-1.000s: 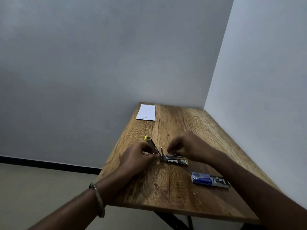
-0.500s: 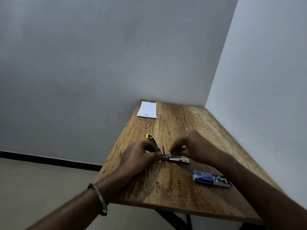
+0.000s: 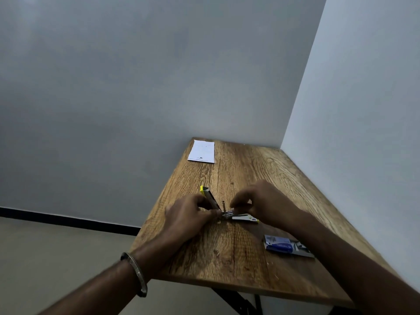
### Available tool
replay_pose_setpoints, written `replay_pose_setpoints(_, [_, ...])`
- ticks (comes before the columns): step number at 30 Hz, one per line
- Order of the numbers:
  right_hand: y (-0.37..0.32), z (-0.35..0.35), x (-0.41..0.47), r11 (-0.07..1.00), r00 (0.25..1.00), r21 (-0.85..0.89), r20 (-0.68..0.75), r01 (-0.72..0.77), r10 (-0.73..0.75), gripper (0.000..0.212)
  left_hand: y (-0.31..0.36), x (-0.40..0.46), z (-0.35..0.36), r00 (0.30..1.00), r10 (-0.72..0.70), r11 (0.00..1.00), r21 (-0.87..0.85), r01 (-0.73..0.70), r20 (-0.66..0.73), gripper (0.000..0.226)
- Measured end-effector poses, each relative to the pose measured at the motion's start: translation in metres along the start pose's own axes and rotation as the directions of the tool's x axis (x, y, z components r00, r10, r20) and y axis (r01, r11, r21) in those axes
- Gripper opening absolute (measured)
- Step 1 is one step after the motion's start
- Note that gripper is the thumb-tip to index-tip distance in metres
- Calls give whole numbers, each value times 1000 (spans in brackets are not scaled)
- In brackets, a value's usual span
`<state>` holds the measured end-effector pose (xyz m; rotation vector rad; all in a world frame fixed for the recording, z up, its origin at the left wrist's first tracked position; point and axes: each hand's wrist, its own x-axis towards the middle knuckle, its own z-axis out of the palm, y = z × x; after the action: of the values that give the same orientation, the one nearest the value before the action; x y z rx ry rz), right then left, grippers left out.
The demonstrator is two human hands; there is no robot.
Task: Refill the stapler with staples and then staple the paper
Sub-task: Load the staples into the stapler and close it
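Note:
A small yellow and grey stapler (image 3: 244,218) lies open on the wooden table (image 3: 227,253), its top arm (image 3: 208,195) swung up and back to the left. My left hand (image 3: 188,215) grips the stapler at its hinge. My right hand (image 3: 261,204) hovers over the metal staple channel, fingertips pinched together on a small thing I take to be a strip of staples; it is too small to see clearly. The white paper (image 3: 202,151) lies flat at the table's far left corner.
A blue staple box (image 3: 286,246), open at one end, lies on the table near my right forearm. Walls close the table in at the back and right. The table's left edge drops to the floor.
Both hands stay at the stapler with only slight finger shifts. The camera view has tilted a little, nothing else has moved.

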<state>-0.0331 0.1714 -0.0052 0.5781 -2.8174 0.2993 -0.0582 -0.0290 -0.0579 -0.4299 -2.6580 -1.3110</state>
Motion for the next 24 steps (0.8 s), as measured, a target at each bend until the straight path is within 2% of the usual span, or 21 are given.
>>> replay_pose_setpoints(8, [9, 4, -3, 999, 999, 25, 24, 46, -46, 16, -1, 0, 1, 1000, 4, 1000, -7, -4, -7, 24])
replay_pose_setpoints(11, [15, 5, -9, 996, 996, 63, 53, 62, -66, 23, 0, 0, 0, 1000, 4, 1000, -1, -4, 1, 27])
replay_pose_setpoints(15, [20, 6, -15, 992, 998, 107, 18, 63, -65, 35, -1, 0, 0, 1000, 0, 1000, -5, 0, 10, 20])
replay_pose_setpoints(17, [20, 6, -14, 992, 998, 116, 38, 53, -57, 33, -1, 0, 0, 1000, 1, 1000, -3, -1, 23, 14])
replay_pose_setpoints(24, [18, 11, -9, 983, 991, 177, 119, 46, -68, 22, 0, -2, -1, 1000, 1, 1000, -2, -1, 4, 28])
